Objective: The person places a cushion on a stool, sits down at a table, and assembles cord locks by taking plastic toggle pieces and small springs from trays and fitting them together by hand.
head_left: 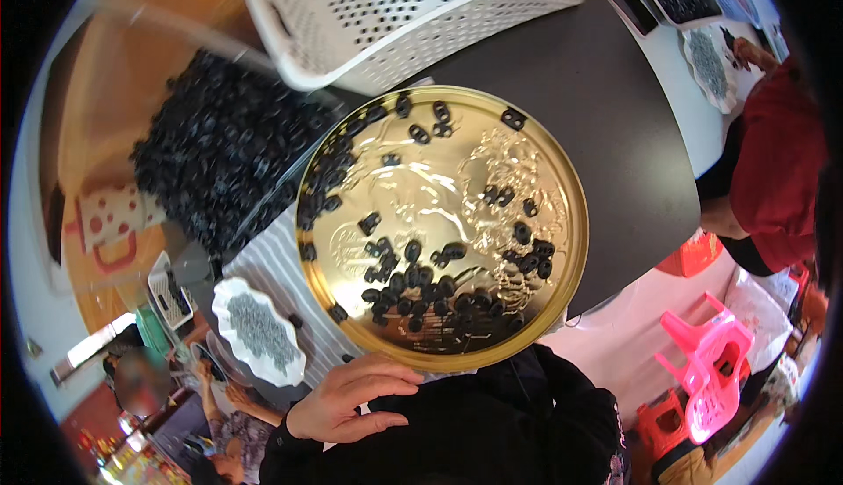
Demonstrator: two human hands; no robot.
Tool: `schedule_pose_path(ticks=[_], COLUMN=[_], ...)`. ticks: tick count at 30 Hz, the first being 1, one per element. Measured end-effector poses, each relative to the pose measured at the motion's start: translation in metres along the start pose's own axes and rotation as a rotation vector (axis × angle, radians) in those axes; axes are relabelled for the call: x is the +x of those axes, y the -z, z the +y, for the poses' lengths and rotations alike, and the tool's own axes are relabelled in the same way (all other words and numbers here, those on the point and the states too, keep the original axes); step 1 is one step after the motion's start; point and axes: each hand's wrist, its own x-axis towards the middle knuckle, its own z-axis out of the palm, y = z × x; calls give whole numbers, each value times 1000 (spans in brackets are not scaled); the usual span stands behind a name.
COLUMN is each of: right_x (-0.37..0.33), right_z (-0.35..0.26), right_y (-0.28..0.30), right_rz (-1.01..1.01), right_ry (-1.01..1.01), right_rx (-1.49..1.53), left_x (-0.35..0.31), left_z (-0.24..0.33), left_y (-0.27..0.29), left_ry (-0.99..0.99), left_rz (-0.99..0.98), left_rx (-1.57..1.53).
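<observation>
A gold tray holds black parts; twelve o'clock shows a white basket, nine a red-spotted cup, four a bright pink stool.

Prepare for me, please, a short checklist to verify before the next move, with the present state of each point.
1. Left hand free: ok; thumb and fingers stand apart, with nothing seen between them.
2. Right hand in sight: not ok; it does not show.
3. Left hand touching the gold tray: cannot tell; the fingers are at its near rim, but contact is unclear.
4. Black pieces on the tray in one group: not ok; they lie scattered, many toward the near side.
5. White dish holding grey pieces: ok; it is uncovered, left of the tray.
</observation>
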Motion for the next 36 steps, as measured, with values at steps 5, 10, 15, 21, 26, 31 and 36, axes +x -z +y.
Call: schedule_pose_path(ticks=[5,10,15,21,26,31,36], right_x=[21,7,3,28,-39,-25,6], right_z=[14,22,23,67,-75,-85,-72], right_y=[25,28,57,83,112,142,173], right_rz=[-65,-145,-204,-89,-234,-195,-50], right_ry=[97,139,193,770,-157,-44,525], right_rx=[-167,-317,-454,-525,514,196,-363], left_x=[-40,-109,-149,-187,-212,-237,-251], left_z=[-1,-9,-8,-14,-33,-66,-139], left_y=[-30,-95,-127,-130,-136,-131,-148], left_ry=[-178,-268,-343,-246,-240,-6,357], left_rz=[131,419,759,761,866,424,-42], left_rx=[65,-24,-65,-68,-95,-228,-410])
